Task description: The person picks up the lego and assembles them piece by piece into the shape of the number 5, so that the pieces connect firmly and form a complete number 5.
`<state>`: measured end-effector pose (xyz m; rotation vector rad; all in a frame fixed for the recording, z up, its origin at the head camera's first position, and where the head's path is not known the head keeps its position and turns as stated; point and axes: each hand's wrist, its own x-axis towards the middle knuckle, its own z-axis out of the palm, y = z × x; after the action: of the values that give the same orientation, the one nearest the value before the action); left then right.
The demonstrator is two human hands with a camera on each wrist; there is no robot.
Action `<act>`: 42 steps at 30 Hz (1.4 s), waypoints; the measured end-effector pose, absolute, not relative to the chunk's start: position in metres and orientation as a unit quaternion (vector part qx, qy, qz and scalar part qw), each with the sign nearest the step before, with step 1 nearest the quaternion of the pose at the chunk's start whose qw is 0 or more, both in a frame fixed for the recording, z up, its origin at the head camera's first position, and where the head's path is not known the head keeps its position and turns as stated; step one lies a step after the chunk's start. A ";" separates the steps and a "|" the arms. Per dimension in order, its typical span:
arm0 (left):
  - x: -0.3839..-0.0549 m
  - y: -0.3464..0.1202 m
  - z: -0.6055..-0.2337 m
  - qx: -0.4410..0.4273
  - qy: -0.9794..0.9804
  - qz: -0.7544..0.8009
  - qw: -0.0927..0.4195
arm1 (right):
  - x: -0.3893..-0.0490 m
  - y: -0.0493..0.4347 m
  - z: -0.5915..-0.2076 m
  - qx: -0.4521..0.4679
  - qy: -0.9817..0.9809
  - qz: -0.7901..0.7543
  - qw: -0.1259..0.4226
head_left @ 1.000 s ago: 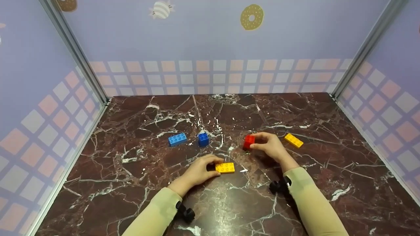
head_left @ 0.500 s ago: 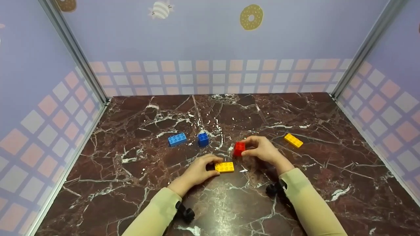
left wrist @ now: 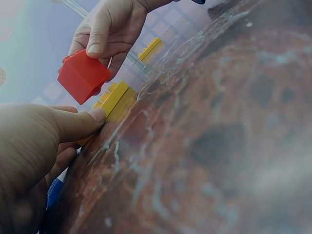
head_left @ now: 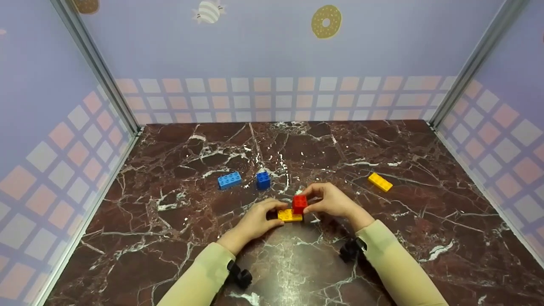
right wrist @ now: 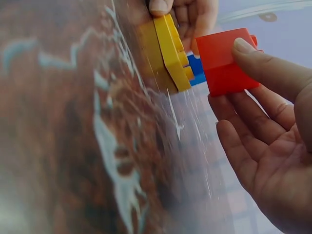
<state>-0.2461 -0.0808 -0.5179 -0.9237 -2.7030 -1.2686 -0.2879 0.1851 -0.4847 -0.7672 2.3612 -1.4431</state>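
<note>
My right hand [head_left: 332, 202] pinches a red toy brick [head_left: 299, 204] between thumb and fingers. In the right wrist view the red brick [right wrist: 226, 62] is held just above the studs of a flat yellow brick [right wrist: 170, 51], with a small gap between them. My left hand [head_left: 257, 219] grips the left end of that yellow brick [head_left: 285, 216], which lies flat on the table. The left wrist view shows the left thumb [left wrist: 96, 115] against the yellow brick's side and the red brick [left wrist: 82, 77] slightly tilted over its far end.
Behind the hands stand a dark blue brick [head_left: 263, 180] and, left of it, a light blue brick [head_left: 229, 180]. Another flat yellow brick [head_left: 380, 182] lies to the right. Patterned walls [head_left: 272, 51] enclose the marbled table [head_left: 178, 250] at the back and sides.
My right hand has carried the red brick left and toward me, from beyond the yellow brick to over its right end. The left hand and its yellow brick have stayed almost still.
</note>
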 end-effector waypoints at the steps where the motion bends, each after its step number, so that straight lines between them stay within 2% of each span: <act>1: -0.246 -0.081 -0.518 -0.295 -0.865 -0.407 0.007 | -0.287 0.184 -0.485 -0.268 0.813 -0.498 0.138; 20: -0.245 -0.080 -0.517 -0.296 -0.864 -0.408 0.010 | -0.282 0.178 -0.487 -0.270 0.818 -0.485 0.148; 42: -0.246 -0.081 -0.519 -0.281 -0.868 -0.410 -0.007 | -0.282 0.177 -0.488 -0.274 0.835 -0.458 0.131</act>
<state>-0.2462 -0.0810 -0.5187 -0.8870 -2.7375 -1.2943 -0.2820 0.1774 -0.4883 -0.7962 2.4249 -1.3301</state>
